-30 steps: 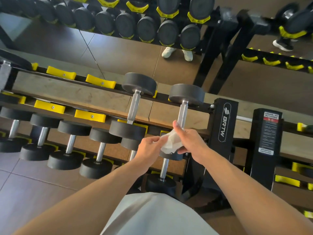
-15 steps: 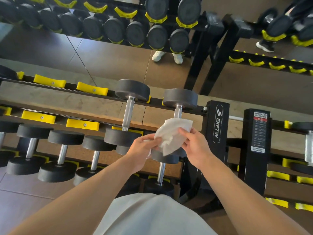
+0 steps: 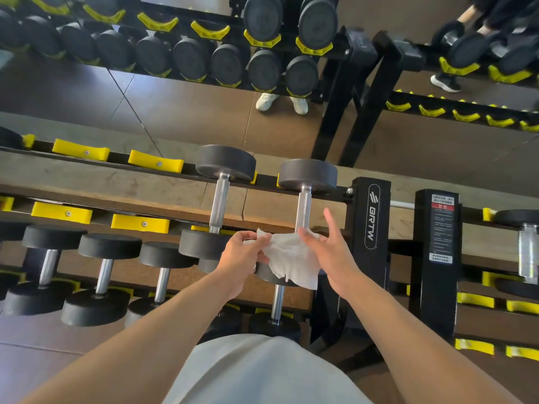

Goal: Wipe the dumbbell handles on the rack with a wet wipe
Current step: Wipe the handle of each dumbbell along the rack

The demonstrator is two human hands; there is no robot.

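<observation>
Head view: mirrored gym, black dumbbell rack.

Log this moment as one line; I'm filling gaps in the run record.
phase: unfolding wet wipe | left hand: pinching wipe edge | right hand: fingers spread, touching wipe | nearest handle: not contacted
</observation>
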